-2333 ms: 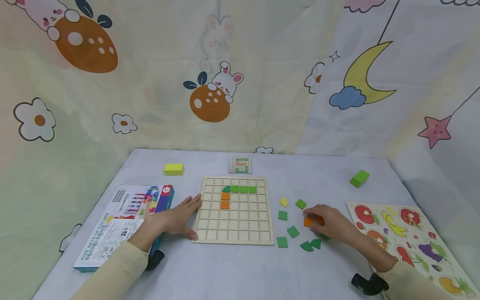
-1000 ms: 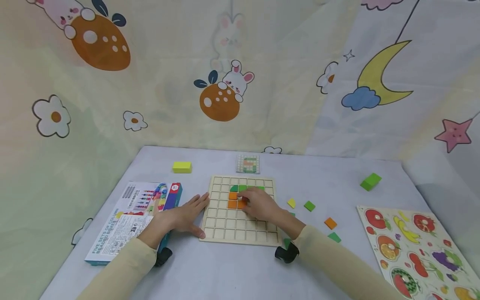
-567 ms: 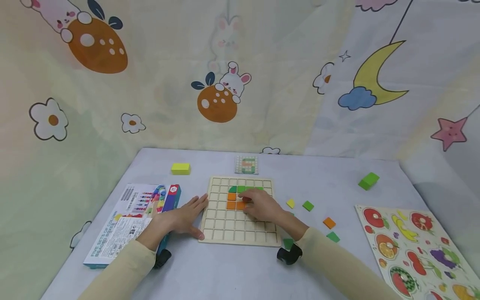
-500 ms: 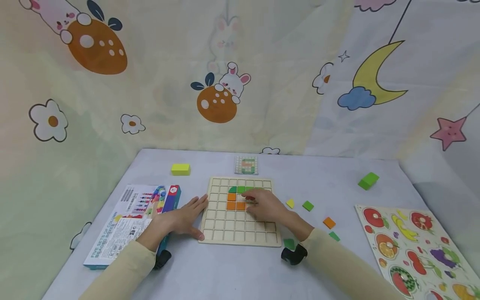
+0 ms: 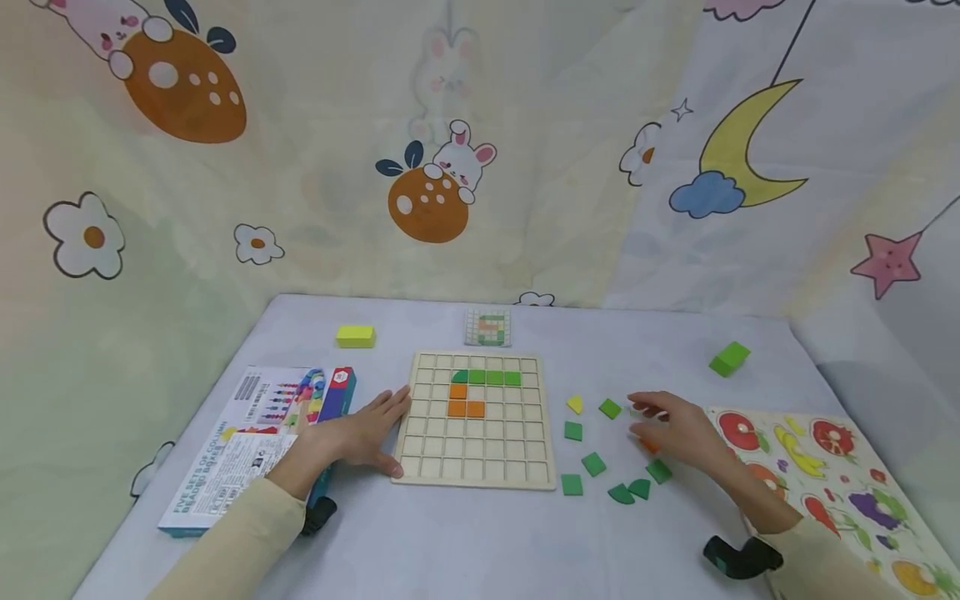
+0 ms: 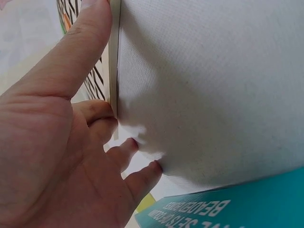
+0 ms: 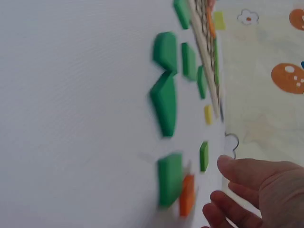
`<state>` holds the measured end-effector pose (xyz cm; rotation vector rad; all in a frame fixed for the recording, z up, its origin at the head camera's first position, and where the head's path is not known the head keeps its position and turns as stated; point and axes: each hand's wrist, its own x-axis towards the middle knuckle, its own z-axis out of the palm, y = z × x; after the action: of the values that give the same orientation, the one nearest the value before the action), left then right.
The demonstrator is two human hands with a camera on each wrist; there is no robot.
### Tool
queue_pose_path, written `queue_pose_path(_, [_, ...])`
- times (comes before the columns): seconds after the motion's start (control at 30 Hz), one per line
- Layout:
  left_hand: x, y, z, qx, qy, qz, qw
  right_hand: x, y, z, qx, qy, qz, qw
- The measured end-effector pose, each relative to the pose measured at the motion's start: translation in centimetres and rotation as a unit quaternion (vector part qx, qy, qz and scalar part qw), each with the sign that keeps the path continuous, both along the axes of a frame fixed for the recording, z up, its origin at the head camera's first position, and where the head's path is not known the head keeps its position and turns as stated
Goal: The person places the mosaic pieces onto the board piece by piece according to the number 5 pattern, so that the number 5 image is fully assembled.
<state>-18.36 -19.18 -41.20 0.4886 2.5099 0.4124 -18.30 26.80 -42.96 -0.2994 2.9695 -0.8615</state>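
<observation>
White tabletop [image 5: 450, 542]: orange tile [image 7: 187, 195] partly under R hand [image 5: 675, 429], nr green tile [image 5: 660, 472].

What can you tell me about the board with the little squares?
The board is pale and looks wooden, with thin lines dividing it into squares. It lies flat on the white table. Near its far side, four green pieces make a row, one with a rounded corner; three orange pieces form an L below the row's left end. The person's left hand touches its left edge.
</observation>
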Motion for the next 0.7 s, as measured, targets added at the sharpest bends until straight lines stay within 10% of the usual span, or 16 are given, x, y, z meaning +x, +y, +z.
queue_pose_path(0.7, [0.0,0.2,-0.1,-0.001,0.008,-0.004,1.0000,0.7,-0.2,-0.9,0.003,0.015,-0.008,1.000])
